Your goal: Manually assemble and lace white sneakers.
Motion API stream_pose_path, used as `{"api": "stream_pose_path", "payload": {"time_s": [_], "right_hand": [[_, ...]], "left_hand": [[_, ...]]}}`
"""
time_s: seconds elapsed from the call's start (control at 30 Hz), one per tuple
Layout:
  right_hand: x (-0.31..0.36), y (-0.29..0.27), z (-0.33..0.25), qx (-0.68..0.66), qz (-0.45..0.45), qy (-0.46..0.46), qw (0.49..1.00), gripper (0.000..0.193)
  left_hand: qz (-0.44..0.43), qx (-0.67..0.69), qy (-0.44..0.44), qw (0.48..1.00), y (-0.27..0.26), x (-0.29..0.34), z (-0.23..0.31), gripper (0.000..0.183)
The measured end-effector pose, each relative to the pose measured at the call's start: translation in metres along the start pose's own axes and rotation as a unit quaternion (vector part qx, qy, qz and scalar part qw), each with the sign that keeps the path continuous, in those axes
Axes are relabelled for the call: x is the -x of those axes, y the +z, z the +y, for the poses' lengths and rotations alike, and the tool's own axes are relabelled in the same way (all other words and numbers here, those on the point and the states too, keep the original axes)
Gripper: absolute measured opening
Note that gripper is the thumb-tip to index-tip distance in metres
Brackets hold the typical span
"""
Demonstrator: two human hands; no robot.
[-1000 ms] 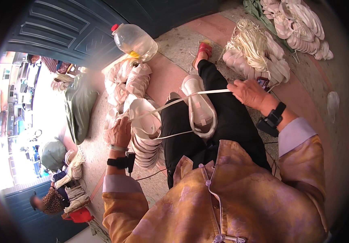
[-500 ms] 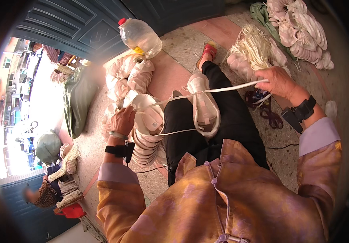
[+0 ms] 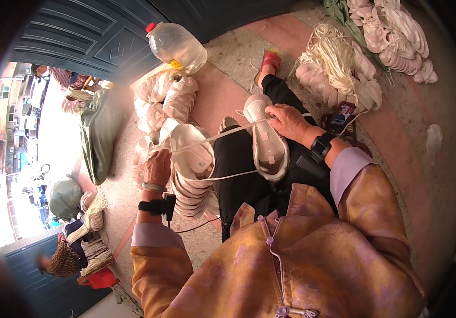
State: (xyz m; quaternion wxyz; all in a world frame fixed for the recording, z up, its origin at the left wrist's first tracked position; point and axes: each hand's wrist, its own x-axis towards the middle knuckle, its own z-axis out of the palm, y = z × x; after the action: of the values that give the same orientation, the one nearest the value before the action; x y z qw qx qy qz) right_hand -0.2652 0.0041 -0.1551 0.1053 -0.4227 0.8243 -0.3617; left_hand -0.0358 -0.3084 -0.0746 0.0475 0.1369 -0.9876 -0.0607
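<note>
White lace (image 3: 228,132) spans left hand (image 3: 158,168) to right hand (image 3: 290,122), both hands pinched closed on it.

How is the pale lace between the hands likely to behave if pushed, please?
The pale lace likely feels light, being so narrow. It would probably bend easily: its straightness seems to come from being stretched between the left hand and right hand.

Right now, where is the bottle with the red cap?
In the head view, the bottle is at upper left, beside the dark door and just beyond a pale bundle.
</note>
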Motion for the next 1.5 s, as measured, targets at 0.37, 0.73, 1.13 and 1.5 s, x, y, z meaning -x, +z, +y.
{"api": "stream_pose_path", "payload": {"time_s": [0.37, 0.73, 1.13, 1.5], "right_hand": [[-0.015, 0.011, -0.007, 0.039, 0.001, -0.02, 0.999, 0.006], [-0.02, 0.001, 0.026, -0.158, -0.093, 0.185, 0.966, 0.025], [-0.027, 0.013, 0.008, -0.127, -0.059, 0.181, 0.973, 0.024], [0.021, -0.038, 0.003, 0.128, -0.052, -0.017, 0.99, 0.022]], "left_hand": [[-0.013, 0.029, -0.001, 0.999, 0.032, -0.007, -0.006, 0.013], [-0.039, 0.016, -0.01, 0.999, 0.049, -0.017, -0.007, 0.012], [-0.08, -0.03, -0.054, 0.995, 0.038, 0.018, -0.06, 0.015], [-0.032, -0.064, -0.101, 0.992, 0.018, 0.057, -0.087, 0.014]]}}
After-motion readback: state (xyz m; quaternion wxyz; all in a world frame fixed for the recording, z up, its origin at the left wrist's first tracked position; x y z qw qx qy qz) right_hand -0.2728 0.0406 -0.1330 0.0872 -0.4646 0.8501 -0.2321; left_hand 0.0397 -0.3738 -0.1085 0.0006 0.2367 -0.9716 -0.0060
